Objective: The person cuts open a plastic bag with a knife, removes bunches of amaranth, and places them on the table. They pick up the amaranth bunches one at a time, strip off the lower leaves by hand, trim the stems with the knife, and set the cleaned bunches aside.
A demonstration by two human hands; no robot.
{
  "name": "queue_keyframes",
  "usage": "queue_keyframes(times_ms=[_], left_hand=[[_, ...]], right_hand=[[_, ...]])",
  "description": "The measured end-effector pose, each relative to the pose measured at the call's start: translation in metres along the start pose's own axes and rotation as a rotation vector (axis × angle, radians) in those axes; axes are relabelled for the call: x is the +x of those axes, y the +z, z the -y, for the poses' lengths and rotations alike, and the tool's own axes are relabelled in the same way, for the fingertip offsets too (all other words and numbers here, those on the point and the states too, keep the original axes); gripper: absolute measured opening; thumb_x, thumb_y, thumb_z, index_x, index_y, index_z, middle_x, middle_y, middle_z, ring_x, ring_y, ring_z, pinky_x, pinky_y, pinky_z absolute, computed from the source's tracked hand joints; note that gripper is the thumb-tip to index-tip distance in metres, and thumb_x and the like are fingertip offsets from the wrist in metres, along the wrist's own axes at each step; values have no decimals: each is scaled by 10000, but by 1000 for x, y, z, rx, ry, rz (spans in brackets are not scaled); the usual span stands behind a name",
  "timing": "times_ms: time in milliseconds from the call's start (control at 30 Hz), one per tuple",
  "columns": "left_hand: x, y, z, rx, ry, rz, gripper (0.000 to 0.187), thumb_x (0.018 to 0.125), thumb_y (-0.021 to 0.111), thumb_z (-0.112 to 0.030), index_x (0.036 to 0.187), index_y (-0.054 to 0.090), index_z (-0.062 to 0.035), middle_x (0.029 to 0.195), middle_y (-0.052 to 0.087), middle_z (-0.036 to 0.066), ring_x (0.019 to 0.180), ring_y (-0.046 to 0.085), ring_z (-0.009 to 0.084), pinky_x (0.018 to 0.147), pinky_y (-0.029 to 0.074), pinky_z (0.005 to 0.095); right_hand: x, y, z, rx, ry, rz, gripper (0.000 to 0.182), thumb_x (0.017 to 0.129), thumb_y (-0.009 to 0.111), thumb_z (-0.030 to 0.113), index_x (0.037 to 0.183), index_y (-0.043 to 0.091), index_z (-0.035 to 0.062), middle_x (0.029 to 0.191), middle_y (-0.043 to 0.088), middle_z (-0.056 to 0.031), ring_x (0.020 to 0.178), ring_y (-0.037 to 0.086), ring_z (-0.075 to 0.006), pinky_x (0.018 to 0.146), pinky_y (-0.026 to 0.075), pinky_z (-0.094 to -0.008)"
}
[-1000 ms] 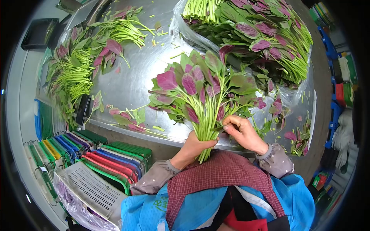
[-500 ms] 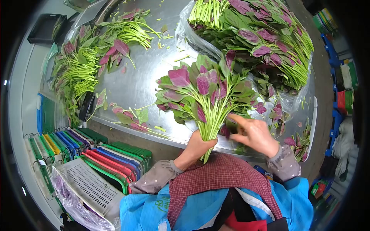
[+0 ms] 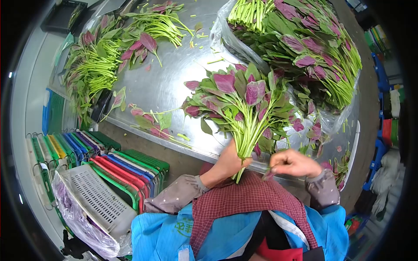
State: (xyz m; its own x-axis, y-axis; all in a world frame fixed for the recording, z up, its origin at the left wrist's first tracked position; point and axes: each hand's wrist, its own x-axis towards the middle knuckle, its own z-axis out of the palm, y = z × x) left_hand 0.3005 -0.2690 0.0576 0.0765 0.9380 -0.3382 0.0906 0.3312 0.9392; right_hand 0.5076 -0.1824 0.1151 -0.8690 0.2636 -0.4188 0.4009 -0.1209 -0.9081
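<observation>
One bunch of greens point(image 3: 246, 106) held at one metal table point(image 3: 172, 76).
The left hand point(image 3: 225, 164) grips it; the right hand point(image 3: 297, 163) pinches one small scrap point(image 3: 268, 175), perhaps a leaf.

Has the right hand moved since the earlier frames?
Yes: the right hand has moved back toward the person, closer to the near edge of the table.

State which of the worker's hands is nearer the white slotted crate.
Left. The left hand, gripping the bunch, is right of the white slotted crate; the right hand is farther right.
</observation>
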Motion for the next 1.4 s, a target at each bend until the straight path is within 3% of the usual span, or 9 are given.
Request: queue_keyframes(times_ms=[200, 400, 533, 633, 733, 900, 1033, 1200, 1400], left_hand=[[1, -1, -2, -185, -78, 41, 572, 642, 616, -42, 1154, 367, 6, 1048, 474, 123, 944, 478, 196, 834, 389, 300], [7, 15, 16, -183, 108, -22, 496, 685, 682, -77, 1098, 415, -15, 938, 520, 52, 840, 500, 130, 737, 426, 263], [0, -12, -17, -511, -380, 216, 386, 700, 664, -49, 1032, 469, -33, 910, 544, 60, 788, 540, 126, 697, 445, 261], [0, -17, -8, -610, -381, 271, 380, 732, 637, -55, 1070, 465, -30, 905, 551, 72, 776, 552, 138, 711, 460, 287], [2, -19, -5, -869, -398, 339, 412, 783, 610, -160, 1134, 444, -20, 918, 555, 91, 833, 562, 179, 792, 466, 335], [13, -9, 7, -1272, -503, 504, 483, 835, 541, -312, 1198, 414, -21, 953, 556, 126, 917, 559, 231, 901, 436, 400], [11, -10, -48, -257, -223, 198, 354, 772, 615, -87, 1089, 484, -1, 923, 563, 47, 841, 533, 119, 741, 448, 270], [3, -13, -73, -145, 108, 128, 314, 773, 628, -116, 1049, 517, -16, 906, 569, 38, 805, 538, 98, 692, 454, 254], [6, -18, 7, -843, -630, 322, 357, 854, 544, -213, 1145, 467, -20, 1004, 583, 82, 879, 593, 165, 729, 501, 292]], right_hand=[[-11, 0, 9, -110, 124, -374, 124, 760, 603, 123, 843, 554, 45, 614, 481, 6, 543, 431, -86, 498, 363, -255], [55, 44, 7, -523, -468, -592, 175, 765, 593, 78, 915, 513, 37, 605, 440, 43, 508, 416, -67, 457, 350, -229], [14, 25, 20, 830, -81, -321, 179, 865, 521, 187, 784, 494, 30, 585, 382, 39, 493, 409, -31, 393, 301, -179], [-14, 0, -9, 714, -77, -287, 228, 842, 552, 250, 802, 517, 28, 560, 470, -2, 477, 495, -99, 403, 357, -249], [-14, -6, -20, -680, 211, -474, 301, 803, 577, 327, 861, 557, 32, 625, 591, -73, 555, 590, -220, 488, 434, -340], [40, 21, -22, -164, 153, -531, 476, 789, 580, 348, 1082, 469, -11, 849, 629, -154, 800, 613, -292, 702, 468, -342], [59, 36, 9, 99, -267, -772, 473, 799, 592, 270, 1123, 414, -26, 1006, 566, -166, 910, 558, -215, 811, 424, -294], [63, 45, 27, 415, -343, -825, 460, 814, 579, 219, 1170, 393, -6, 1042, 536, -89, 949, 506, -155, 814, 412, -272], [91, 56, -61, 1259, 224, -624, 271, 859, 452, 283, 961, 507, 38, 848, 559, -62, 753, 546, -150, 664, 462, -294]])
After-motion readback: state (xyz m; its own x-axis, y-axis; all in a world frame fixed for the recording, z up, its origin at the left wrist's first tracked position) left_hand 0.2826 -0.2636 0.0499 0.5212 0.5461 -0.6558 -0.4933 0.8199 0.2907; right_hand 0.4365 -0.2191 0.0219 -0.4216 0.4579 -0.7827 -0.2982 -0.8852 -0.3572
